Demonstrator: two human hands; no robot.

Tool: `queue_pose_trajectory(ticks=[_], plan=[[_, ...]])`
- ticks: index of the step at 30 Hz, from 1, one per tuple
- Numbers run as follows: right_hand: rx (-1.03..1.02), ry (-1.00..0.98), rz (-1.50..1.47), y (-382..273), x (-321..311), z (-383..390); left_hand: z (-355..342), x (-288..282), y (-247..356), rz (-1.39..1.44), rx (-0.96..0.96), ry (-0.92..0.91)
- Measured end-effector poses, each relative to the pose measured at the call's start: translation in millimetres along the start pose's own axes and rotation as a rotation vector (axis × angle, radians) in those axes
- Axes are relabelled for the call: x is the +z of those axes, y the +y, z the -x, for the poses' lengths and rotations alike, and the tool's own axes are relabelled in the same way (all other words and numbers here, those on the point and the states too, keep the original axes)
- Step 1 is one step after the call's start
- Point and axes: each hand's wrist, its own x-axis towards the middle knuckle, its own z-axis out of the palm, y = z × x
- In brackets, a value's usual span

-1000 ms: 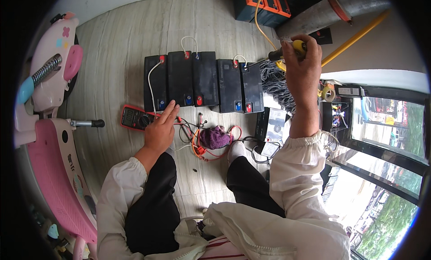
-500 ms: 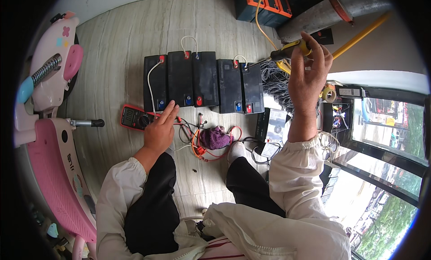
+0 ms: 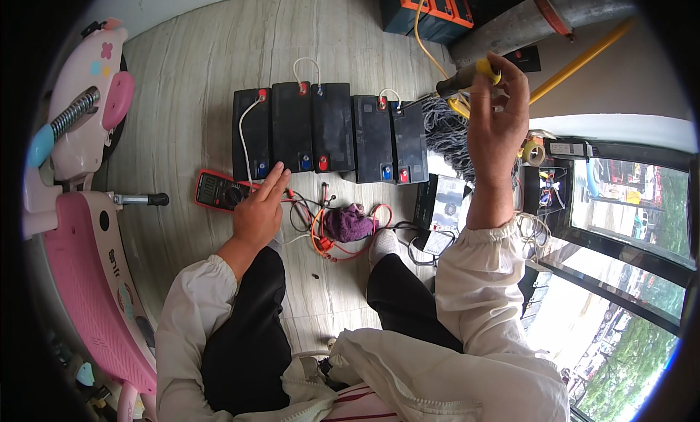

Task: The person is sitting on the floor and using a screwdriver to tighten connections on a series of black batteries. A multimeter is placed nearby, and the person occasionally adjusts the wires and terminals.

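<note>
Several black batteries (image 3: 333, 130) stand side by side on the floor, with red and blue terminals and short white wires joining some of them. My right hand (image 3: 498, 123) is closed around the black and yellow handle of a screwdriver (image 3: 461, 79). Its shaft slants left and down to the blue terminal at the far end of the rightmost battery (image 3: 410, 141), where a white wire (image 3: 392, 91) ends. My left hand (image 3: 259, 216) is held out with fingers extended, the fingertips at the near edge of the second battery from the left. Beside it lies a red multimeter (image 3: 216, 191).
Red and black leads and a purple cloth (image 3: 348, 223) lie between my feet. A grey mop head (image 3: 448, 134) is right of the batteries. A pink scooter (image 3: 95, 269) stands left. Orange-topped batteries (image 3: 419, 13) sit far back near a pipe (image 3: 510, 28). Glass panes (image 3: 620, 218) are right.
My right hand has turned slightly around the screwdriver handle, and its fingers have shifted. The shaft stays at the same terminal. My left hand and the batteries have hardly moved.
</note>
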Motion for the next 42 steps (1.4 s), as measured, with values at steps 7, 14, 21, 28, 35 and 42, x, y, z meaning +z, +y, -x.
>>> queue_pose_trajectory(ticks=[7,14,21,28,35,42], plan=[[0.081,-0.037,0.017,4.8,5.6,-0.5,0.1,-2.7,1.5,-0.016,-0.021,-0.039],[0.128,-0.054,0.325,5.3,3.6,-11.7,1.6,2.2,-2.4,0.001,0.005,0.029],[0.272,-0.162,0.547,-8.7,-7.3,-21.9,1.2,2.2,-2.0,-0.017,0.009,0.038],[0.176,-0.121,0.432,7.3,-2.3,-22.2,0.0,4.2,-0.4,-0.016,0.011,0.032],[0.334,-0.202,0.465,-1.3,-5.4,-24.0,2.7,3.0,-2.9,-0.030,0.009,0.025],[0.242,-0.220,0.304,-2.9,-5.1,-20.6,1.1,3.6,-2.6,-0.021,0.022,0.035]])
